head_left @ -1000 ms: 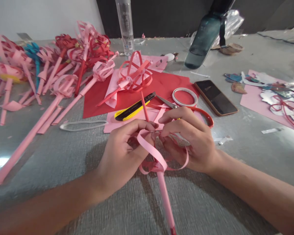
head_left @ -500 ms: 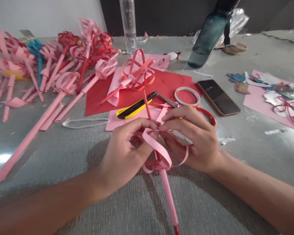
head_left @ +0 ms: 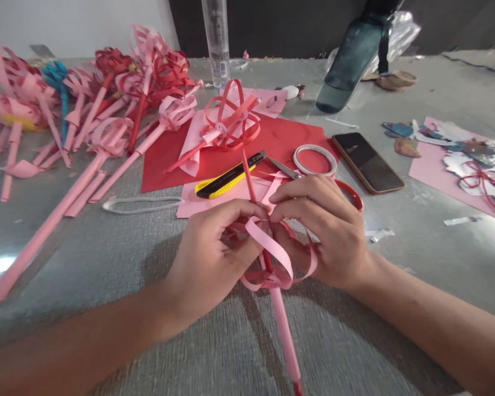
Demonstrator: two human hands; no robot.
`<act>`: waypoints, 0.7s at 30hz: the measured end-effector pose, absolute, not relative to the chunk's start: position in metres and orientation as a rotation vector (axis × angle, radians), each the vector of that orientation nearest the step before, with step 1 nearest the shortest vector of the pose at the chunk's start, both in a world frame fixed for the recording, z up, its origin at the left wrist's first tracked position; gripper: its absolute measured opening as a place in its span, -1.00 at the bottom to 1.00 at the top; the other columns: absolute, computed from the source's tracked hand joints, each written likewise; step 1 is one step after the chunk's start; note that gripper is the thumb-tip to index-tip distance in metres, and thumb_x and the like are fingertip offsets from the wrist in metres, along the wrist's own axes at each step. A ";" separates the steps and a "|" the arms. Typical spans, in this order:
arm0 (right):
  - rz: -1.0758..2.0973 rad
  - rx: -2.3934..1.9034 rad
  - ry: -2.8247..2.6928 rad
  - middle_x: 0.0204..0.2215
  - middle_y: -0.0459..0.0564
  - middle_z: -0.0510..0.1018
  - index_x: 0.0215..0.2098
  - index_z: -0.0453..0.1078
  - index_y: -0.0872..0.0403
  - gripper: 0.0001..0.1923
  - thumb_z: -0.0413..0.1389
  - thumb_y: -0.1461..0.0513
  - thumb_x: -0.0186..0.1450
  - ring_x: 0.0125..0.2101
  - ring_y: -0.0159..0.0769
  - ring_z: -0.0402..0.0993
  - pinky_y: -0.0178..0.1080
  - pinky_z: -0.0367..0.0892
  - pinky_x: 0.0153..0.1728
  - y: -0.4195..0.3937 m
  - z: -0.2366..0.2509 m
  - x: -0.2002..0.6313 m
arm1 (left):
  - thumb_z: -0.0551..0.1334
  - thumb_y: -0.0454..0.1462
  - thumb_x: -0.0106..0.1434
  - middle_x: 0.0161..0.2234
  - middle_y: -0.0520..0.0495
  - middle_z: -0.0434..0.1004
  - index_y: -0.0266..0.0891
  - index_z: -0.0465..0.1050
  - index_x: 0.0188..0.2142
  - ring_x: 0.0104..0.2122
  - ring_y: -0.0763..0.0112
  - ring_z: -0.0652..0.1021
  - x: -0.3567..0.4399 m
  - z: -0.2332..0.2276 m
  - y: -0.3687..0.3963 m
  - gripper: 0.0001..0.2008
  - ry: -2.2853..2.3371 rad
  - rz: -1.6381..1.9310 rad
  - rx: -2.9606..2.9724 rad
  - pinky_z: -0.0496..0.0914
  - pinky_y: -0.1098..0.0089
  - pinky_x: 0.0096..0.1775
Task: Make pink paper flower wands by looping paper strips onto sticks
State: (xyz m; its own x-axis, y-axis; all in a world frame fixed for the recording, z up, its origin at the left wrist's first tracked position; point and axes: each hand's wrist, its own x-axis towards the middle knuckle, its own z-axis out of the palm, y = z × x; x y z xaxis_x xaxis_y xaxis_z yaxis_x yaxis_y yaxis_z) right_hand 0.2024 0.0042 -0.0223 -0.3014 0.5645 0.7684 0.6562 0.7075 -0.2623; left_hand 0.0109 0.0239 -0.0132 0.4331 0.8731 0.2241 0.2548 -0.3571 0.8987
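Observation:
Between my two hands is a paper flower (head_left: 284,324) with a rolled pink stem, a thin red core and curled pink strips. My left hand (head_left: 220,247) is closed, pinching the strip ends against the red core above the stem. Fingertips of my right hand (head_left: 322,231) meet it there, closed on the same pink strips (head_left: 272,242). The exact pinch point is partly hidden by the fingers. Just beyond the hands lie a yellow and black box cutter (head_left: 231,176) and scissors (head_left: 284,168), whose red handle shows behind my right hand.
A roll of tape (head_left: 315,160) and a phone (head_left: 367,163) lie right of the red paper sheet (head_left: 289,135). Finished paper flowers (head_left: 148,77) pile up at the left. A clear bottle (head_left: 216,44) and a tilted dark bottle (head_left: 350,63) are at the back. Paper cutouts (head_left: 462,157) lie far right.
Both hands stay at the same pinch, with only a slight shift of the fingers. The curled pink strips have moved a little to the right.

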 end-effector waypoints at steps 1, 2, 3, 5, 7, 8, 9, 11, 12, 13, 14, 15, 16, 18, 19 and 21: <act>-0.125 -0.943 -1.987 -0.23 0.00 0.60 -0.23 0.39 0.00 -0.82 0.16 0.40 0.30 -0.27 -0.18 0.52 -0.07 0.35 -0.22 0.004 -0.022 0.202 | 0.29 -0.29 0.32 -0.31 0.04 0.66 -0.12 0.54 -0.22 -0.39 0.42 0.63 0.011 -0.013 0.024 -0.95 0.962 0.927 1.849 0.54 0.47 -0.42; -0.125 -0.948 -1.987 -0.23 -0.01 0.60 -0.23 0.39 -0.01 -0.82 0.16 0.40 0.30 -0.27 -0.18 0.51 -0.07 0.35 -0.22 0.004 -0.022 0.202 | 0.29 -0.29 0.32 -0.31 0.04 0.66 -0.12 0.54 -0.23 -0.39 0.41 0.62 0.011 -0.013 0.024 -0.94 0.968 0.925 1.847 0.53 0.46 -0.42; -0.125 -0.952 -1.988 -0.23 -0.01 0.60 -0.24 0.38 -0.01 -0.81 0.16 0.41 0.30 -0.28 -0.19 0.51 -0.07 0.35 -0.22 0.004 -0.023 0.201 | 0.29 -0.29 0.31 -0.32 0.04 0.66 -0.11 0.55 -0.22 -0.40 0.40 0.62 0.011 -0.013 0.023 -0.94 0.974 0.921 1.844 0.53 0.46 -0.43; -0.126 -0.957 -1.990 -0.23 -0.02 0.61 -0.25 0.36 -0.01 -0.81 0.14 0.41 0.29 -0.28 -0.19 0.50 -0.07 0.34 -0.22 0.004 -0.023 0.201 | 0.29 -0.29 0.31 -0.32 0.03 0.65 -0.11 0.55 -0.22 -0.40 0.39 0.62 0.011 -0.013 0.023 -0.94 0.981 0.917 1.844 0.53 0.44 -0.43; -0.129 -0.963 -1.995 -0.24 -0.02 0.61 -0.26 0.35 -0.02 -0.82 0.13 0.41 0.30 -0.29 -0.20 0.50 -0.07 0.34 -0.23 0.004 -0.023 0.201 | 0.30 -0.28 0.30 -0.35 0.03 0.64 -0.11 0.55 -0.23 -0.41 0.38 0.61 0.010 -0.013 0.023 -0.94 0.977 0.921 1.851 0.53 0.43 -0.42; -0.128 -0.967 -1.999 -0.23 -0.02 0.61 -0.27 0.34 -0.02 -0.82 0.12 0.41 0.31 -0.29 -0.20 0.49 -0.07 0.34 -0.22 0.004 -0.022 0.201 | 0.30 -0.28 0.30 -0.36 0.04 0.64 -0.11 0.55 -0.24 -0.42 0.39 0.60 0.010 -0.013 0.023 -0.95 0.972 0.924 1.853 0.53 0.43 -0.41; -0.126 -0.969 -2.004 -0.23 -0.02 0.60 -0.27 0.34 -0.02 -0.82 0.11 0.40 0.31 -0.29 -0.20 0.49 -0.08 0.34 -0.22 0.004 -0.022 0.201 | 0.30 -0.28 0.30 -0.37 0.04 0.63 -0.11 0.55 -0.25 -0.43 0.40 0.60 0.010 -0.013 0.024 -0.96 0.965 0.927 1.852 0.53 0.43 -0.41; -0.125 -0.965 -2.008 -0.22 -0.02 0.60 -0.27 0.34 -0.02 -0.83 0.12 0.40 0.32 -0.28 -0.21 0.49 -0.08 0.34 -0.22 0.004 -0.022 0.201 | 0.30 -0.27 0.31 -0.39 0.06 0.61 -0.11 0.54 -0.27 -0.46 0.44 0.58 0.010 -0.013 0.024 -0.97 0.957 0.925 1.842 0.50 0.46 -0.44; -0.127 -0.959 -2.008 -0.23 -0.02 0.60 -0.28 0.34 -0.01 -0.83 0.13 0.39 0.32 -0.29 -0.22 0.48 -0.08 0.34 -0.22 0.004 -0.022 0.201 | 0.30 -0.27 0.31 -0.39 0.07 0.60 -0.11 0.54 -0.27 -0.47 0.45 0.57 0.010 -0.013 0.024 -0.97 0.957 0.924 1.839 0.49 0.47 -0.45; -0.130 -0.953 -2.007 -0.23 -0.01 0.60 -0.28 0.34 -0.01 -0.84 0.14 0.39 0.32 -0.29 -0.22 0.48 -0.08 0.34 -0.22 0.004 -0.022 0.201 | 0.30 -0.27 0.32 -0.40 0.08 0.59 -0.11 0.53 -0.27 -0.47 0.47 0.56 0.010 -0.013 0.024 -0.98 0.958 0.924 1.839 0.48 0.47 -0.45; -0.133 -0.948 -2.006 -0.23 -0.01 0.60 -0.28 0.34 0.00 -0.84 0.14 0.39 0.32 -0.30 -0.23 0.48 -0.09 0.34 -0.23 0.004 -0.023 0.201 | 0.30 -0.28 0.32 -0.40 0.09 0.59 -0.10 0.53 -0.28 -0.47 0.47 0.56 0.010 -0.013 0.024 -0.97 0.960 0.925 1.846 0.48 0.48 -0.45; -0.133 -0.945 -2.007 -0.23 -0.01 0.59 -0.28 0.34 0.00 -0.85 0.15 0.38 0.32 -0.30 -0.23 0.47 -0.09 0.33 -0.23 0.005 -0.023 0.201 | 0.30 -0.29 0.32 -0.40 0.10 0.58 -0.10 0.53 -0.28 -0.46 0.48 0.56 0.010 -0.013 0.024 -0.97 0.961 0.926 1.856 0.48 0.48 -0.43; -0.130 -0.946 -2.010 -0.23 -0.01 0.59 -0.29 0.34 0.00 -0.85 0.14 0.38 0.32 -0.30 -0.23 0.47 -0.09 0.33 -0.23 0.005 -0.023 0.201 | 0.30 -0.30 0.32 -0.39 0.11 0.59 -0.10 0.52 -0.28 -0.45 0.48 0.57 0.010 -0.013 0.025 -0.95 0.959 0.928 1.868 0.49 0.48 -0.41; -0.125 -0.952 -2.019 -0.22 -0.01 0.58 -0.28 0.34 0.00 -0.87 0.12 0.36 0.35 -0.29 -0.24 0.46 -0.10 0.33 -0.24 0.005 -0.024 0.202 | 0.29 -0.32 0.32 -0.38 0.13 0.59 -0.09 0.51 -0.27 -0.43 0.49 0.57 0.010 -0.013 0.025 -0.94 0.953 0.923 1.887 0.49 0.48 -0.39; -0.123 -0.952 -2.021 -0.22 -0.01 0.58 -0.28 0.34 0.00 -0.88 0.11 0.36 0.36 -0.29 -0.24 0.46 -0.10 0.32 -0.24 0.005 -0.024 0.202 | 0.29 -0.32 0.32 -0.38 0.14 0.59 -0.08 0.51 -0.27 -0.42 0.50 0.57 0.009 -0.013 0.025 -0.93 0.951 0.919 1.894 0.48 0.49 -0.39; -0.107 -0.948 -2.037 -0.19 0.03 0.58 -0.27 0.36 0.01 -0.88 0.12 0.37 0.36 -0.27 -0.23 0.46 -0.09 0.33 -0.23 0.003 -0.023 0.203 | 0.25 -0.33 0.35 -0.35 0.17 0.59 -0.08 0.50 -0.24 -0.42 0.52 0.57 0.007 -0.013 0.024 -0.91 0.946 0.892 1.912 0.47 0.52 -0.39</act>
